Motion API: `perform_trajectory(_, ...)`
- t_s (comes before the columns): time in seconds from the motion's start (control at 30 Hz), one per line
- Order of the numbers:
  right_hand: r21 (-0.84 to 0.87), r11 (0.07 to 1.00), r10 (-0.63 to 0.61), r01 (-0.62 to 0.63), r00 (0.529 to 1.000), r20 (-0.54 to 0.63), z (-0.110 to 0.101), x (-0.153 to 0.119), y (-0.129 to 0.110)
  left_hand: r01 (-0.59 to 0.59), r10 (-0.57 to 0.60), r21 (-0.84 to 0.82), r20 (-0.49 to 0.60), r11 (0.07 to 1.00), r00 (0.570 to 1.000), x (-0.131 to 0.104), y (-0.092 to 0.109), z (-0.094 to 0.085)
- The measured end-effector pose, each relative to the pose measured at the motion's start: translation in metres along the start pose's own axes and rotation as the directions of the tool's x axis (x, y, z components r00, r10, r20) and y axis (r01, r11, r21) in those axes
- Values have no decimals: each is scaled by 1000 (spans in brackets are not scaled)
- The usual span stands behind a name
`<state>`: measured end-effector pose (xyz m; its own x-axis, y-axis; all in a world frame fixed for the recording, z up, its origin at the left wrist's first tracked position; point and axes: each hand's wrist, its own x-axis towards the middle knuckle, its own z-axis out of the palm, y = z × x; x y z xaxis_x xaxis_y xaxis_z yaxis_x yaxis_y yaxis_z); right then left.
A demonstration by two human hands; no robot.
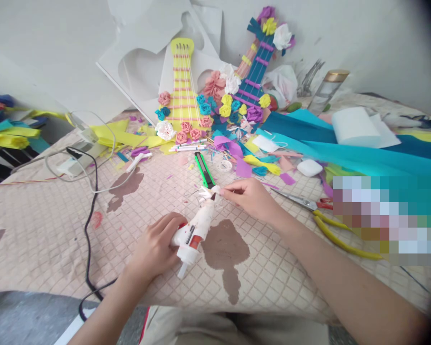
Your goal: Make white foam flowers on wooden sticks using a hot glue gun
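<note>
My left hand (158,244) is wrapped around the handle of a white glue gun (197,227), which has a glue stick (182,270) poking out of its back end. The gun's dark nozzle points away from me, up against a small white paper piece (216,190). My right hand (249,199) pinches that piece between thumb and fingertips. Just beyond the nozzle lies a green box cutter (204,170). Whether glue is on the paper is too small to tell.
A yellow paper guitar (182,91) and a blue one (253,79) with paper flowers lean at the back. Scissors (298,199) and yellow-handled pliers (345,235) lie right. A power strip (75,160) and black cord (89,239) are left. Teal paper (345,153) covers the right back.
</note>
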<state>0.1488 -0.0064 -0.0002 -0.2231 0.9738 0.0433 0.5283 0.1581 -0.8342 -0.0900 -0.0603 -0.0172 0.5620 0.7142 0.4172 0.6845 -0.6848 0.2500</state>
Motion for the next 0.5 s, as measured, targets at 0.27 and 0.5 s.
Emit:
perform_trajectory(0.27,15,1000,4,-4,1000,-21,1,0,-1,25,-25,-16,-2,1000,1000,-2,1,-1)
perform_trajectory(0.5,21,1000,19,-19,1000,-25,1,2,2,78,-84,-173,-26,982,996,-1,2,-8)
